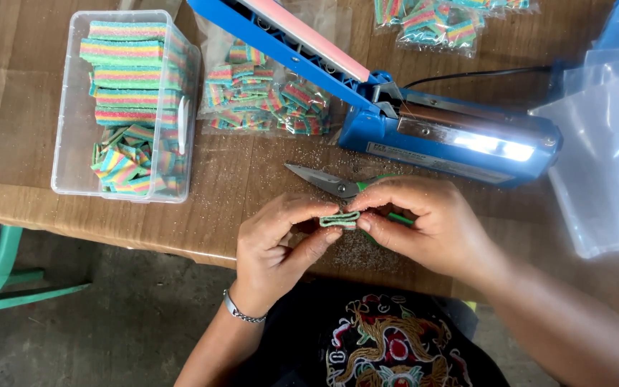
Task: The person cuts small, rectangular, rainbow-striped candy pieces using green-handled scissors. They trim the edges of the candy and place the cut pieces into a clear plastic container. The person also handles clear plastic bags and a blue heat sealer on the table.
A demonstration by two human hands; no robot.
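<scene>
Clear plastic formed the box [73,107] well left of the blue heat sealer [453,136], stacked with rainbow sour-candy strips [129,79]. Sealed bags of cut candy [266,97] lay just left of the sealer's base, under its raised arm. In front of the sealer, over the wooden tabletop [216,186], the left hand [277,240] pinched one end of a folded candy strip [339,219] between thumb and fingers, and the right hand [424,222] pinched the other end. Green-handled scissors [334,184] rested between hands and sealer. Empty clear bags [603,158] lay right of the sealer.
</scene>
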